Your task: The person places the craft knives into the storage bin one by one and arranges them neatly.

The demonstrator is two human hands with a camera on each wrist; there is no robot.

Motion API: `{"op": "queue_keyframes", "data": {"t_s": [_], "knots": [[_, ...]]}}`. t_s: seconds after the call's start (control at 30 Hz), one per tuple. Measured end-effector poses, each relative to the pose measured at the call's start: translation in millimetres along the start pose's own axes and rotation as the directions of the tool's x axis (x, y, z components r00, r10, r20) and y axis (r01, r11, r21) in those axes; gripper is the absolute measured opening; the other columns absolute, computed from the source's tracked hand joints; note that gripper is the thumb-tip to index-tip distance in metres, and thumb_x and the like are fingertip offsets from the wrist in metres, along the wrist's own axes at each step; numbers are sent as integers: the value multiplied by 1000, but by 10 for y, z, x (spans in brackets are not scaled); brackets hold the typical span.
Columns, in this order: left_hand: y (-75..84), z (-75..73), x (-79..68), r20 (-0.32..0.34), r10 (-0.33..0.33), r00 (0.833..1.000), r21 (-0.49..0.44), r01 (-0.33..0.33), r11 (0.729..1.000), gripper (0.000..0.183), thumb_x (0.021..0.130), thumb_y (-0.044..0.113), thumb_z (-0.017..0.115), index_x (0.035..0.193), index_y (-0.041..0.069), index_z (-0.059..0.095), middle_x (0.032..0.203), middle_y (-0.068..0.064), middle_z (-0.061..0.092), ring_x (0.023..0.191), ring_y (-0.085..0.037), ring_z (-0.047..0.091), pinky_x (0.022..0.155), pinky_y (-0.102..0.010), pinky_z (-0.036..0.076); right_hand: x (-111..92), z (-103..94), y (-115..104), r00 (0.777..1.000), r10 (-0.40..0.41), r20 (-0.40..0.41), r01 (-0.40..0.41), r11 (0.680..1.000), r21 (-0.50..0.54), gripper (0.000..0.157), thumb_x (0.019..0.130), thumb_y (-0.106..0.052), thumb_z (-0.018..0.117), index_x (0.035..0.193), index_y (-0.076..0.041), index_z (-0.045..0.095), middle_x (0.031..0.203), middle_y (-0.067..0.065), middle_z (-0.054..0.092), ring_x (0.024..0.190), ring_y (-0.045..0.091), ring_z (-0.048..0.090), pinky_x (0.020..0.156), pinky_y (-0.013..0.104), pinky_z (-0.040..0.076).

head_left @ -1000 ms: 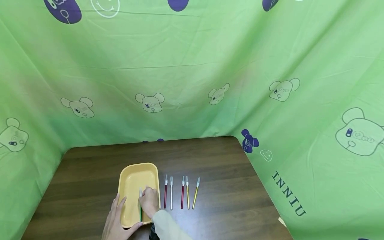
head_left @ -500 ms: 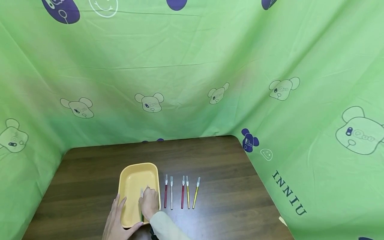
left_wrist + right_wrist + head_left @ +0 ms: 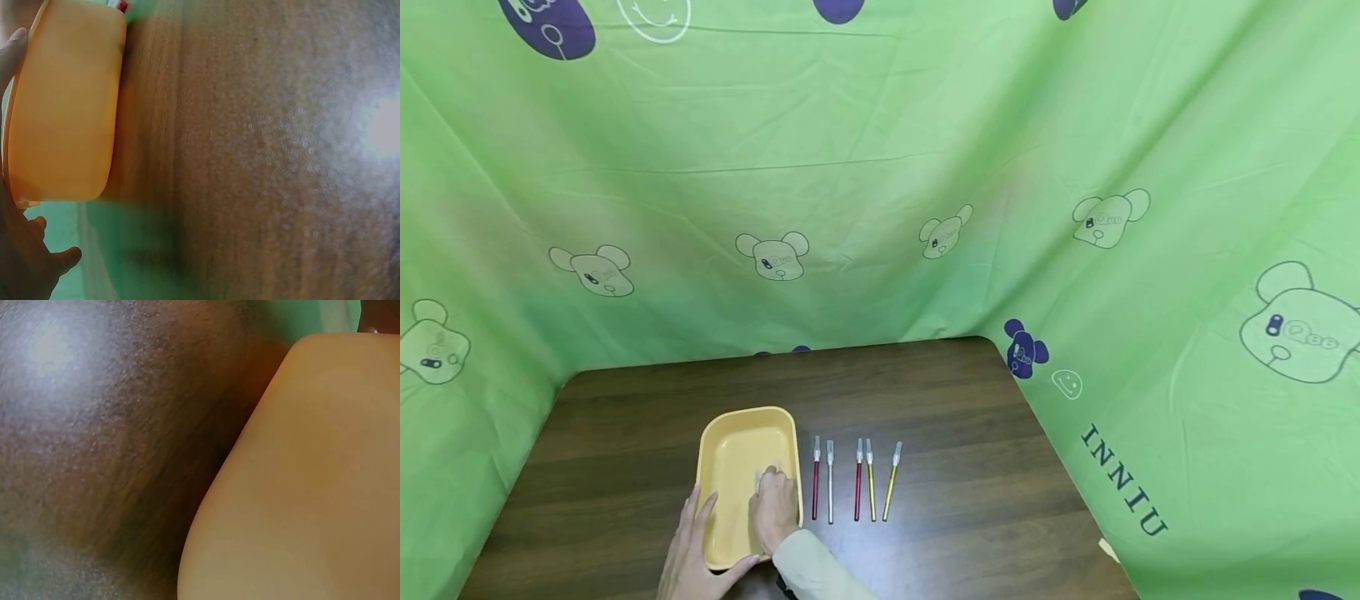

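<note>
A yellow tray (image 3: 728,458) stands on the table, its outer wall filling much of both wrist views. My left hand (image 3: 688,550) rests at its near left corner, fingers spread along the left rim and thumb along the front edge. Inside the tray, at its right side, my right hand (image 3: 774,508) has curled fingers over slim craft knives. Two clear caps (image 3: 777,468) poke out beyond the knuckles; the knife bodies are hidden under the hand. Neither the right hand nor the knives show in the right wrist view.
To the tray's right, capped craft knives lie in a row on the brown table (image 3: 970,467): a red one (image 3: 816,492), a silver one (image 3: 831,496), another red one (image 3: 857,493) and two gold ones (image 3: 872,492). A green patterned curtain (image 3: 865,167) encloses the table.
The green knife in the tray has shifted slightly right, and its body has gone out of sight under my right hand. The left hand and the tray stay in place.
</note>
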State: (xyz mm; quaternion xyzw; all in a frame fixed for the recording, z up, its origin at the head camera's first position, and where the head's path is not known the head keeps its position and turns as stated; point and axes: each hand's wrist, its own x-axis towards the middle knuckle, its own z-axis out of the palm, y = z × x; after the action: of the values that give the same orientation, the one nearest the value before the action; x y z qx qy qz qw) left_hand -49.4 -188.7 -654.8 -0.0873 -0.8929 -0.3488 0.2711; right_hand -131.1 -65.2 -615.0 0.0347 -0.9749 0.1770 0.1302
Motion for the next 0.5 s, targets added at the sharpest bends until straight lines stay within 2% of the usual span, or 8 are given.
{"op": "queue_keyframes", "data": {"t_s": [0.1, 0.13, 0.23, 0.33, 0.5], "knots": [[-2, 5, -4, -3, 5, 1000, 3, -5, 1000, 116, 53, 38, 102, 149, -3, 51, 160, -30, 38, 148, -19, 32, 89, -56, 43, -10, -6, -10, 1000, -11, -13, 10, 998, -65, 30, 78, -12, 89, 86, -5, 61, 70, 8, 62, 61, 22, 66, 55, 26, 53], [-3, 9, -4, -7, 9, 1000, 3, -9, 1000, 117, 53, 39, 102, 149, -4, 51, 159, -31, 38, 147, -20, 33, 90, -54, 42, -15, -7, -10, 1000, -15, -22, 14, 997, -79, 31, 78, -13, 90, 87, -6, 61, 71, 7, 62, 61, 22, 65, 55, 26, 53], [6, 20, -3, -6, 13, 1000, 6, -13, 1000, 117, 53, 39, 102, 149, -5, 51, 159, -31, 38, 140, -33, 41, 91, -50, 39, -25, 10, 4, 999, -29, -40, 24, 994, -106, 35, 77, -14, 91, 89, -7, 59, 74, 7, 61, 61, 20, 64, 54, 25, 53], [15, 25, 3, 4, 11, 1000, 7, -11, 1000, 118, 53, 38, 102, 150, -4, 50, 159, -32, 37, 127, -48, 45, 91, -52, 40, -28, 15, 13, 997, -42, -64, 34, 993, -113, 37, 78, -14, 92, 91, -8, 58, 77, 7, 60, 60, 19, 63, 52, 25, 51], [10, 18, 3, 0, 16, 1000, 3, -16, 1000, 118, 53, 40, 102, 149, -5, 50, 159, -33, 37, 124, -52, 47, 91, -52, 39, -24, 19, 4, 997, -45, -59, 39, 994, -98, 38, 78, -11, 91, 94, -9, 56, 78, 6, 58, 61, 19, 62, 53, 26, 51]]}}
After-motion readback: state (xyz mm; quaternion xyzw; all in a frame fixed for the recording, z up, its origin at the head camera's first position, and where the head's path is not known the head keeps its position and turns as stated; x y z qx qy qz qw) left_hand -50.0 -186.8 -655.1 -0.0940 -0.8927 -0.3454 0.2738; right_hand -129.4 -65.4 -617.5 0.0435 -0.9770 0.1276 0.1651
